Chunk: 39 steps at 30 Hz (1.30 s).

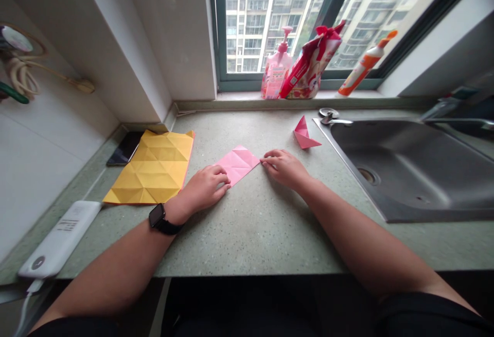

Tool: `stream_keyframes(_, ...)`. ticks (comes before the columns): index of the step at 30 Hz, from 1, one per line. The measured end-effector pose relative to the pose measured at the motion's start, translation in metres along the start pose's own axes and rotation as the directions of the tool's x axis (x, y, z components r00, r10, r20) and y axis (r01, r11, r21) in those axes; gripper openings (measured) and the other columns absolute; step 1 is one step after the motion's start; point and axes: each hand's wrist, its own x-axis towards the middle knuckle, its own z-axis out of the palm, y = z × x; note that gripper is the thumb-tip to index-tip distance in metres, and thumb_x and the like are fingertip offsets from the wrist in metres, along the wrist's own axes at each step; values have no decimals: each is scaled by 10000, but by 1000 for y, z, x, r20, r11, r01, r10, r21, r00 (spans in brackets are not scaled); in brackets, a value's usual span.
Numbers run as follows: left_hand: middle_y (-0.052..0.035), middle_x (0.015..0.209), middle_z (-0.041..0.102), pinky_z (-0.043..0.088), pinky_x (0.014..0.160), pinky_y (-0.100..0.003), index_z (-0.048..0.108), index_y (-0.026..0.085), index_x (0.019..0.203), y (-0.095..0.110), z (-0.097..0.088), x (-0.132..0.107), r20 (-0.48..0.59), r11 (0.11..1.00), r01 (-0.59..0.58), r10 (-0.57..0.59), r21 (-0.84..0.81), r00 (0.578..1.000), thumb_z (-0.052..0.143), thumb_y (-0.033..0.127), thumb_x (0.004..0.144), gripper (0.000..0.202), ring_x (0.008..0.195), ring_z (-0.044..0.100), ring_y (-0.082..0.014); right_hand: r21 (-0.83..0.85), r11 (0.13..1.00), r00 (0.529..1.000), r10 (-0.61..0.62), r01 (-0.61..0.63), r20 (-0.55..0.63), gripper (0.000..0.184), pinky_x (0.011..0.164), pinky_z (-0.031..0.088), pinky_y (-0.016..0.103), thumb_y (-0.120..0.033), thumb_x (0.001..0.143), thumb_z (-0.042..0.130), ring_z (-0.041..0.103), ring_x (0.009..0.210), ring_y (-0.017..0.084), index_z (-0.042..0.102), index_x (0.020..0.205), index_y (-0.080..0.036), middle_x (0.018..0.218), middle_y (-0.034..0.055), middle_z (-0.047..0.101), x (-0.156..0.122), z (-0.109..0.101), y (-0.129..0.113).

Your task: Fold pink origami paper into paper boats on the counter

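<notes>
A sheet of pink origami paper (240,162) with fold creases lies on the countertop between my two hands. My left hand (204,185), with a black watch on its wrist, presses curled fingers on the paper's left side and covers that part. The fingertips of my right hand (283,167) are pinched together at the paper's right corner. Beyond my right hand stands a folded pink paper piece (306,134) with pointed tips. To the left of my left hand lies creased yellow paper (154,164), with a pink edge showing beneath it.
A phone (124,149) lies partly under the yellow paper. At the front left is a white power bank (62,239) with a cable. A steel sink (409,213) is set in on the right. On the windowsill stand a pump bottle (276,74), a red pouch (311,67) and an orange-white bottle (363,69).
</notes>
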Motion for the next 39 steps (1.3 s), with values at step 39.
stream_keyframes(39,-82,1186,726,566,1032,-426,668,231,1014,15,-9,2,-361,995,-32,-5,-97,933,658,167,1000,67,1136,686,-263,191,965,936,-109,181,-336,578,1148,519,597,-300,1017,677,616,1346,384,543,1576,-238,1416,174,687,-4,-17,-29)
